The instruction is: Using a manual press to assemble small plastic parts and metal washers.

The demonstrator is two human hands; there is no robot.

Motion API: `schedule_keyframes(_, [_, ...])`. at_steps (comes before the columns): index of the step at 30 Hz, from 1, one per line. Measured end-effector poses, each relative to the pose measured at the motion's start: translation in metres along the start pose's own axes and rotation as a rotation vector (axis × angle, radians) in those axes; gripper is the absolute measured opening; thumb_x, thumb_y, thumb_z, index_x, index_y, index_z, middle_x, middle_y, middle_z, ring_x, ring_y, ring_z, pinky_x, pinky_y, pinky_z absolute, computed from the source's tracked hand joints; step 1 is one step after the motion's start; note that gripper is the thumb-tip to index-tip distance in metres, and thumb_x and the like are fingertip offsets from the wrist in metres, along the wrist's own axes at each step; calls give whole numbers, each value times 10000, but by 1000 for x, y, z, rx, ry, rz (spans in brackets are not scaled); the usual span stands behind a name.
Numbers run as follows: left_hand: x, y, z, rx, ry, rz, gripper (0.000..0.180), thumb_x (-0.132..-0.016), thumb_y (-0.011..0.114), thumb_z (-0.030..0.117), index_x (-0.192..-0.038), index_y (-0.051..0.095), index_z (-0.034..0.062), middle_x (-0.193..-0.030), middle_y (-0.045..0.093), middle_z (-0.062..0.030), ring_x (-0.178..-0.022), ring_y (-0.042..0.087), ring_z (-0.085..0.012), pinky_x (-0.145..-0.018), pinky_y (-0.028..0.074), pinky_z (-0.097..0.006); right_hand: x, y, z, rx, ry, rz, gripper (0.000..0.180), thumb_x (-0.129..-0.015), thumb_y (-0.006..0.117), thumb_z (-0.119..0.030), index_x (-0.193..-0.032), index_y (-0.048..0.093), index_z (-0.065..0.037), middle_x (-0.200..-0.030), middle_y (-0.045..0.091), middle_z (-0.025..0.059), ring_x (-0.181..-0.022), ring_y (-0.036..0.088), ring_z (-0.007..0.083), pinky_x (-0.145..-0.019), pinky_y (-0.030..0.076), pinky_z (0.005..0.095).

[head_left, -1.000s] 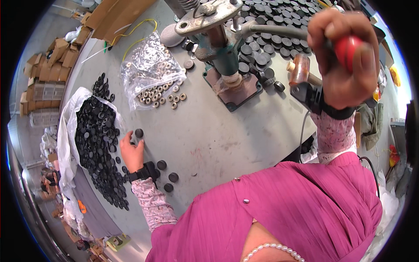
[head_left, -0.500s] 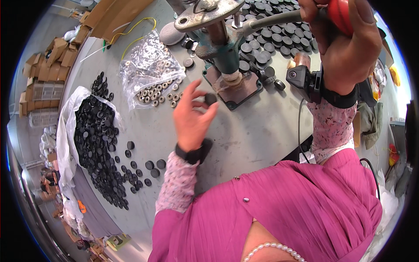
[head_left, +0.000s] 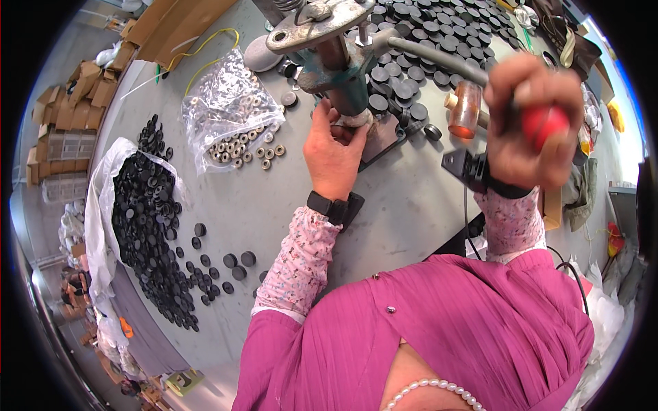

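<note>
dark green metal fills the upper middle of the head view, my one feed from here: a hand press (head_left: pixel 348 98) standing on the grey tabletop (head_left: pixel 411 198). the left hand (head_left: pixel 334 157) reaches in beneath its ram, fingers and thumb curled close about the foot of the column; whether they grasp a disc or have released it i cannot tell, since they hide that spot. the right hand (head_left: pixel 517 151), blurred, is clenched around the red knob (head_left: pixel 546 127) at the end of the lever (head_left: pixel 439 60).

from my seat i judge the step to be loading, a small piece being set on the base plate (head_left: pixel 385 139) under the ram. the next move, as i read it, calls for centring that piece and drawing the left fingertips well clear before the lever comes down.

black discs (head_left: pixel 151 212) lie heaped at the left beside a white sack (head_left: pixel 101 205), a few loose ones near the left sleeve. between heap and press sits a clear bag (head_left: pixel 223 89) with metal rings (head_left: pixel 236 149), some of them outside it. more dark discs (head_left: pixel 442 31) crowd the tabletop behind the press, and a mallet (head_left: pixel 465 111) with an amber head lies near the lever. the bare surface in front looks smudged. off to the left, cardboard boxes (head_left: pixel 83 103) are stacked in the room.
</note>
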State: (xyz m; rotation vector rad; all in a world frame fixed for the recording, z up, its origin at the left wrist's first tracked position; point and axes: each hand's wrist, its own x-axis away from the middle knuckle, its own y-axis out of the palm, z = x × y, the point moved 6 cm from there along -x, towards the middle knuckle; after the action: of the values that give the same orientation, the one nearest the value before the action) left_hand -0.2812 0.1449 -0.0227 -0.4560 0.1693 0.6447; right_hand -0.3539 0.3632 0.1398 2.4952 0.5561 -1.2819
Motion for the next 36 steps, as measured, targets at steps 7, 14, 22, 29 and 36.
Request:
schedule_keyframes(7, [35, -79, 7, -61, -110, -101, 624, -786, 836, 30, -1353, 575, 29, -1300, 634, -83, -882, 657, -119, -648, 553, -247, 126, -34, 19, 64, 229, -55, 404, -1036, 546, -449, -1150, 455, -72, -1156, 606, 269, -745, 600, 226, -654, 541, 353])
schedule_keyframes(14, [120, -236, -12, -1134, -152, -114, 463, -777, 821, 117, -1195, 642, 32, -1188, 593, -135, -803, 646, -246, -748, 537, -363, 21, -12, -7, 12, 90, -104, 437, -1022, 515, -464, -1059, 503, -29, -913, 628, 252, -635, 556, 197, -581, 497, 304])
schedule_keyframes(22, [158, -266, -38, -813, -508, -22, 450, -766, 819, 72, -1189, 675, 22, -1137, 617, -115, -708, 625, -170, -680, 523, -309, -67, 27, -4, 15, -94, 122, 545, -1015, 481, -537, -843, 520, -22, -653, 558, 119, -542, 523, 149, -506, 398, 253])
schedule_keyframes(29, [135, -237, -43, -633, -355, -167, 433, -766, 816, 39, -1181, 693, 19, -1055, 660, -73, -697, 618, -123, -663, 516, -266, -74, 31, -21, 135, 86, 157, 537, -1023, 456, -530, -835, 554, -36, -635, 584, 94, -483, 474, 103, -439, 311, 226])
schedule_keyframes(36, [49, -86, -1, 12, -227, -181, 685, -779, 836, 5, -1388, 522, 14, -1086, 695, -97, -773, 631, -75, -677, 523, -220, -70, 31, 0, -30, -34, 141, 533, -1019, 474, -520, -834, 535, -24, -659, 557, 112, -548, 517, 154, -523, 396, 241])
